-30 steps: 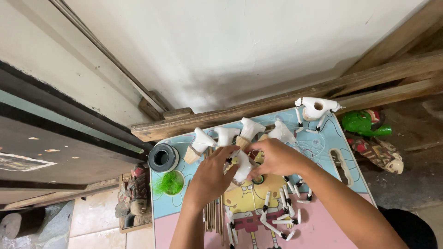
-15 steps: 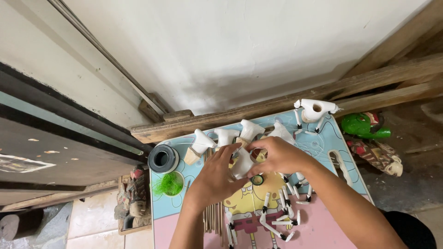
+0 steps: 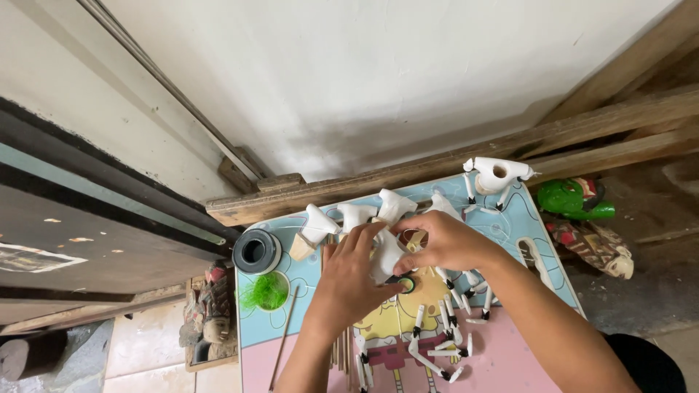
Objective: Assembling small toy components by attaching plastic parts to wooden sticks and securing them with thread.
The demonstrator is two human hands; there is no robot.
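Both hands meet over the middle of a small colourful table (image 3: 510,218). My left hand (image 3: 353,280) and my right hand (image 3: 444,244) together grip a white carved puppet torso (image 3: 386,255), which stands over a small green-rimmed pot (image 3: 405,284). A row of similar white carved pieces (image 3: 320,224) stands along the table's far edge. Another white torso with a hole (image 3: 496,175) sits at the far right corner. Several white puppet arms with black joints (image 3: 437,342) lie near my wrists.
A dark roll of tape (image 3: 256,252) and a tuft of green fibre (image 3: 263,292) sit at the table's left. Thin wooden sticks (image 3: 285,336) lie beside my left forearm. Painted puppet heads, green (image 3: 579,198) and patterned (image 3: 591,244), lie on the floor to the right. Wooden beams (image 3: 597,131) run along the wall.
Both hands have closed in tighter around the white torso and shifted it slightly toward the small pot. The rest of the table is unchanged.
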